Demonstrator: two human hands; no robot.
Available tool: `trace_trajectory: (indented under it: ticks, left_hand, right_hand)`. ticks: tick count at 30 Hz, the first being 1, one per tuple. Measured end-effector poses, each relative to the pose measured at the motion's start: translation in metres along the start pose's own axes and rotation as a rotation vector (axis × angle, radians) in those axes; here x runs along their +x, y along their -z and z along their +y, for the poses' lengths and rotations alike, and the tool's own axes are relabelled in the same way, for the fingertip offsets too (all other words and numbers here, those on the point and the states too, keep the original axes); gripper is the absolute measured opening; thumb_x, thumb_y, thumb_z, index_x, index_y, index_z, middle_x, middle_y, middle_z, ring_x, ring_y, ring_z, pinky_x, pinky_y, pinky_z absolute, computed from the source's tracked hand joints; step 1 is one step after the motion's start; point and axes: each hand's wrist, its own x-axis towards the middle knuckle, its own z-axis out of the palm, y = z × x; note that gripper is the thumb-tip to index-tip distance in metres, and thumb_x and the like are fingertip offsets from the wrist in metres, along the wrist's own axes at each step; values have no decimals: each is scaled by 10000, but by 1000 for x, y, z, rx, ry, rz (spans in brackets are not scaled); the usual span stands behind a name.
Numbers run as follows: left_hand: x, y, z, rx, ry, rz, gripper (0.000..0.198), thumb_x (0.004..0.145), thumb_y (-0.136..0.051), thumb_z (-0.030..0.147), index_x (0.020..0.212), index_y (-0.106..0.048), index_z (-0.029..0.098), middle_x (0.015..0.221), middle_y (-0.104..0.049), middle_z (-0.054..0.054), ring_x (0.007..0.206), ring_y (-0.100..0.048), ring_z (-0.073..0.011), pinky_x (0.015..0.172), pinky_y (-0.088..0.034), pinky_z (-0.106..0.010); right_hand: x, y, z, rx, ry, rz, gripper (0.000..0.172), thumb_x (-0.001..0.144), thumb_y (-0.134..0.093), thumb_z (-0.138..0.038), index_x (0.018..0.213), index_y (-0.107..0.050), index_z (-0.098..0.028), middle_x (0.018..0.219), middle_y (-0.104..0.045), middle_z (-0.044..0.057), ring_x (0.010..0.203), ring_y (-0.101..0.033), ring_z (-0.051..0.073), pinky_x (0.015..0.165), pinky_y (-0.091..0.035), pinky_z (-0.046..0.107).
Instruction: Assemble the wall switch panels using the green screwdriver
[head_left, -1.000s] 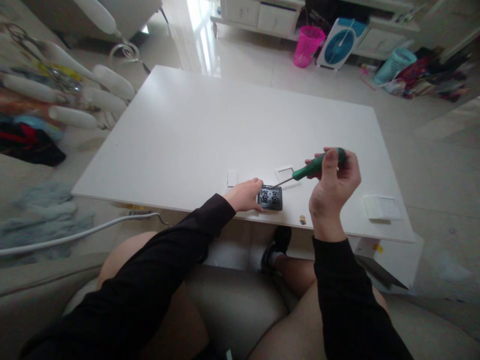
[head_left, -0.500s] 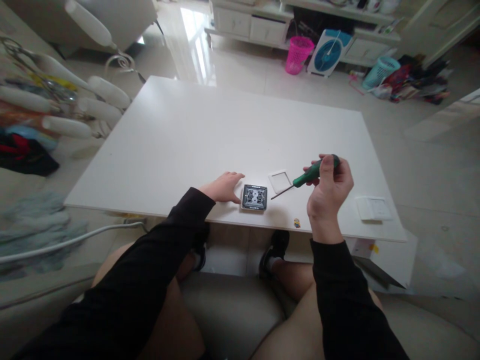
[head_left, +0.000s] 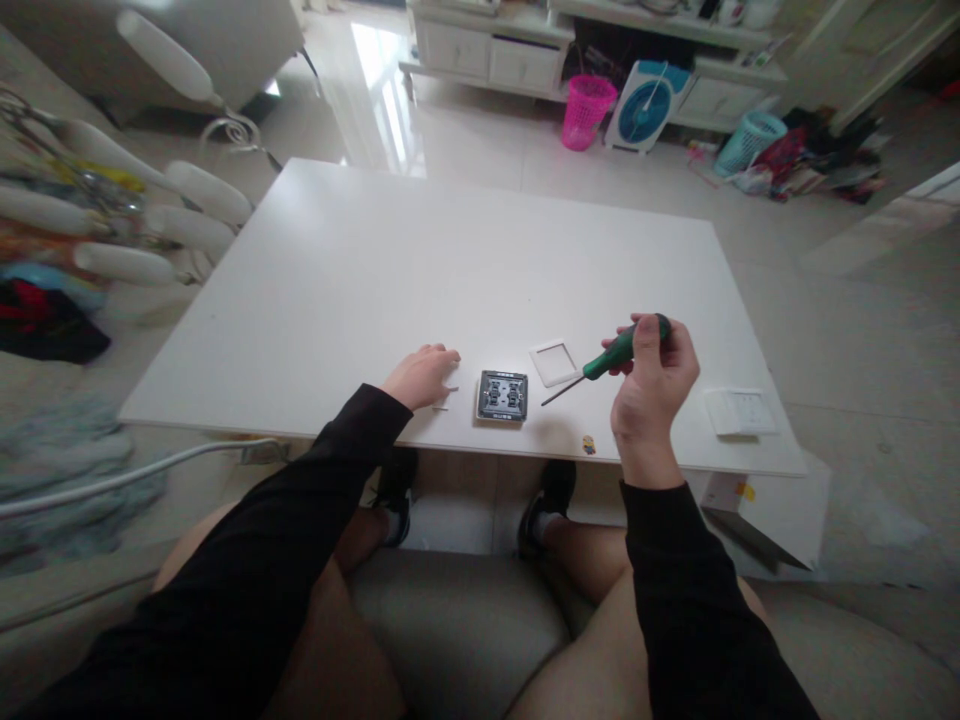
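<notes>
In my right hand point(head_left: 660, 375) I hold a green-handled screwdriver point(head_left: 619, 352), its thin metal shaft slanting down to the left, the tip above the table. Left of that tip lies a square wall switch point(head_left: 502, 397) with its dark inner mechanism facing up. The screwdriver is apart from it. A white square frame point(head_left: 555, 363) lies behind the shaft. My left hand point(head_left: 424, 377) is low over the tabletop, left of the switch and not touching it, fingers curved and apart. Small thin pale pieces point(head_left: 441, 407) lie by its thumb, too small to make out.
The white table point(head_left: 375, 270) has its near edge just before my knees. White switch plates point(head_left: 741, 412) lie at its right end, and a small cartoon sticker point(head_left: 589, 444) sits near the front edge. A lamp with white arms point(head_left: 187, 225) stands close to the left side.
My left hand has moved left, away from the wall switch, and the small pale pieces beside it now show. My right hand holds the screwdriver nearly as before. The view has shifted slightly.
</notes>
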Motion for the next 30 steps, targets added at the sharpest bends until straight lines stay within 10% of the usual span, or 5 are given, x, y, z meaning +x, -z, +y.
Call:
trace_trajectory:
  ticks: [9, 19, 30]
  left_hand:
    - [7, 15, 21, -474, 67, 257, 576, 712, -848, 267, 1250, -683, 147, 1271, -594, -137, 977, -647, -220, 904, -573, -379]
    - [5, 19, 52, -913, 44, 193, 396, 640, -905, 288, 937, -659, 199, 815, -646, 22, 766, -586, -152, 757, -494, -314]
    - [7, 13, 74, -1395, -80, 143, 291, 681, -912, 286, 858, -727, 149, 924, -795, -85, 906, -754, -220, 902, -574, -405]
  right_hand:
    - [1, -1, 0, 36, 30, 13, 470, 911, -681, -693, 911, -614, -228, 755, -600, -51, 615, -637, 100, 564, -552, 240]
    - [-3, -7, 3, 90, -164, -166, 452, 924, -628, -696, 937, -561, -249, 735, -530, -84, 503, -584, 69, 396, -379, 173]
    - [-17, -17, 8, -210, -261, -525, 327, 715, -831, -405, 936, -693, -206, 908, -741, 30, 636, -567, 127, 496, -438, 236]
